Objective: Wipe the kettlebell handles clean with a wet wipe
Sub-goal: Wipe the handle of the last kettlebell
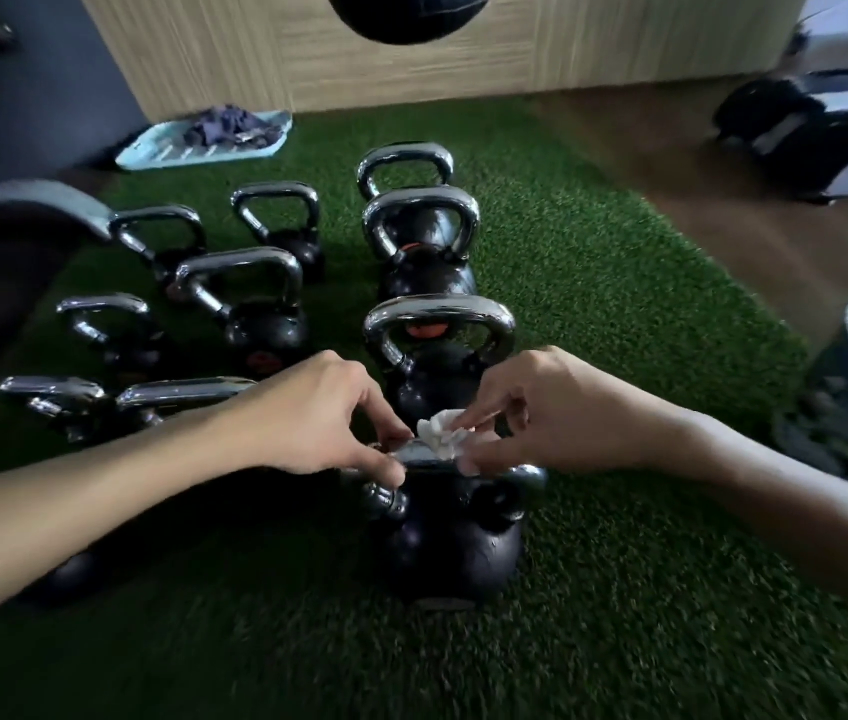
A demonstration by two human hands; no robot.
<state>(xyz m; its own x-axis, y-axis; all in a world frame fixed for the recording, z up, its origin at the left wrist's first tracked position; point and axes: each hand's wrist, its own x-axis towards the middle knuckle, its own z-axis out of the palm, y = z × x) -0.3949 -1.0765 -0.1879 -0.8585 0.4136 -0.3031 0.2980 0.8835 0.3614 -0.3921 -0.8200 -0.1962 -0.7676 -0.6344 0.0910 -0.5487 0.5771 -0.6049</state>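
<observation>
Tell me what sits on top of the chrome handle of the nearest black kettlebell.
A crumpled white wet wipe lies on the chrome handle, pinched by the right hand. The left hand's fingers grip the handle beside it. The stretch under the wipe and fingers is hidden.

Dim, blurred towards bowed edges, glare on chrome kettlebell handles [437,311]

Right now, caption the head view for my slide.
Both hands press a crumpled white wipe onto the nearest kettlebell's chrome handle on green turf.
</observation>
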